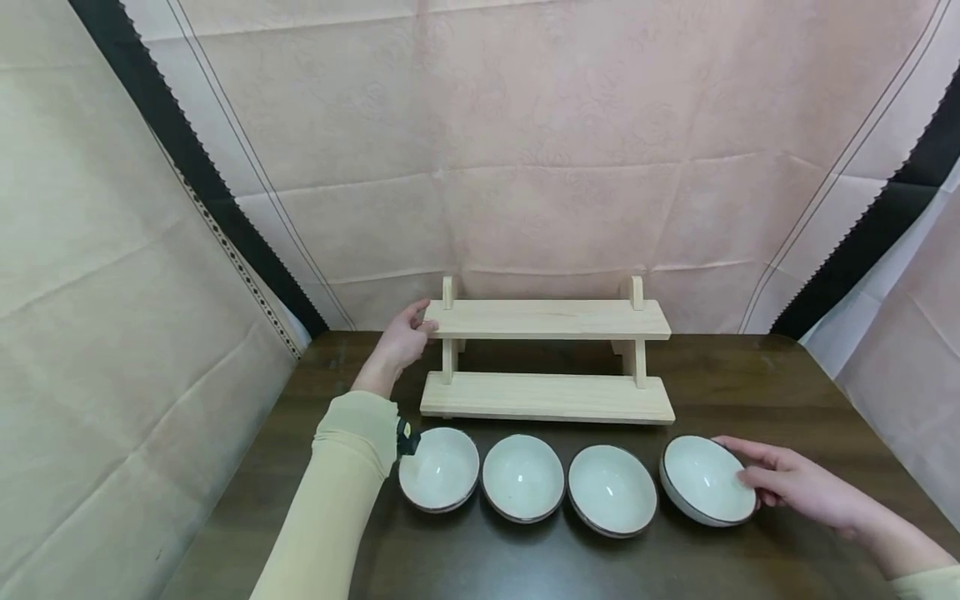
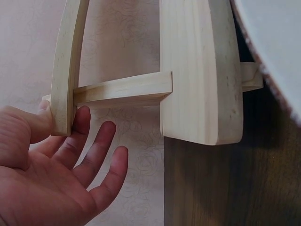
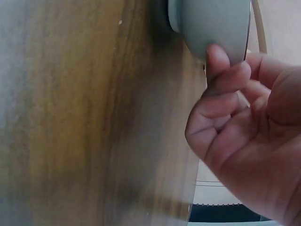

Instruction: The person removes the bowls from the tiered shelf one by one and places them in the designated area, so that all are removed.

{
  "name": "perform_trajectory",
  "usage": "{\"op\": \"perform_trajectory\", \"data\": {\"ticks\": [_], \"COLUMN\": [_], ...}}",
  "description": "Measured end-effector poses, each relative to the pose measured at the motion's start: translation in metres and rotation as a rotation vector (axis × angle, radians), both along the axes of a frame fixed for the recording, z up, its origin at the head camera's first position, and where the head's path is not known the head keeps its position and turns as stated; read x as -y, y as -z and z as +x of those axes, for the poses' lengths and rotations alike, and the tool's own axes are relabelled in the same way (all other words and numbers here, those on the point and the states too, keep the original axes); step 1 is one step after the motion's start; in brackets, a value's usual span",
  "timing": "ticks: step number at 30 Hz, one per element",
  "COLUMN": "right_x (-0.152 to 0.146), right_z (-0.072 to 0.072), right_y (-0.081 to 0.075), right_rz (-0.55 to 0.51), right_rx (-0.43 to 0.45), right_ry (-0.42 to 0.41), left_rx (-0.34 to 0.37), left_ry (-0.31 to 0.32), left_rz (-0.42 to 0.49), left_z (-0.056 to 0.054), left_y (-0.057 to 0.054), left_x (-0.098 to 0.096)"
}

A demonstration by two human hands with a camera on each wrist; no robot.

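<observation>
A two-tier wooden shelf rack [image 1: 547, 319] stands toward the back of the table. My left hand [image 1: 405, 340] pinches the left end of its upper board; in the left wrist view the thumb lies on one face of that board [image 2: 66, 70], with the other fingers spread loosely beyond it. At the right, my right hand [image 1: 787, 483] grips the rim of a white bowl [image 1: 705, 479] with a dark edge. That bowl leans slightly in the head view. The right wrist view shows fingers [image 3: 218, 61] curled against the bowl's pale outer side [image 3: 214, 23].
Several matching bowls stand in a row left of the held one: a left bowl [image 1: 438, 468], a middle bowl [image 1: 522, 477] and a right bowl [image 1: 612, 490]. The dark brown table [image 1: 750, 383] ends at a pale cloth backdrop [image 1: 555, 167], with cloth sides too.
</observation>
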State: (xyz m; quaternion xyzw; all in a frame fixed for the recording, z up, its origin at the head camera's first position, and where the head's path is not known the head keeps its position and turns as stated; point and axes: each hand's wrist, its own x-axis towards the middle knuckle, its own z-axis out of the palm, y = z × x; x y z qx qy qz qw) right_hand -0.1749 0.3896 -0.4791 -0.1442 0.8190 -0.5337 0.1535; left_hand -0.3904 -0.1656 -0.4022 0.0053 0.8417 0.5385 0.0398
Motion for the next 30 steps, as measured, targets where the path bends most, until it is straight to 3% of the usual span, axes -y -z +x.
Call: {"op": "perform_trajectory", "data": {"ticks": [7,18,21,24,27,30], "right_x": [0.001,0.002,0.001,-0.004,-0.007,-0.006], "right_z": [-0.002,-0.014,-0.016,-0.013,-0.01,-0.011], "right_y": [0.002,-0.006,-0.006,-0.008,-0.011,-0.015], "right_rz": [-0.028,0.037,0.095,0.164,0.24,0.345], "right_rx": [0.031,-0.032,-0.04,-0.007,0.015,-0.051], "right_ry": [-0.111,-0.221,-0.205,-0.157,-0.063,0.081], "left_rx": [-0.01,-0.008,-0.023,-0.072,-0.161,-0.271], "left_ry": [0.001,-0.023,-0.032,-0.012,0.02,0.035], "left_rz": [-0.003,0.015,0.01,-0.059,-0.155,-0.196], "left_z": [0.0,0.005,0.004,0.004,0.006,0.014], "left_y": [0.0,0.001,0.002,0.007,0.01,0.01], "left_x": [0.0,0.008,0.009,0.007,0.005,0.007]}}
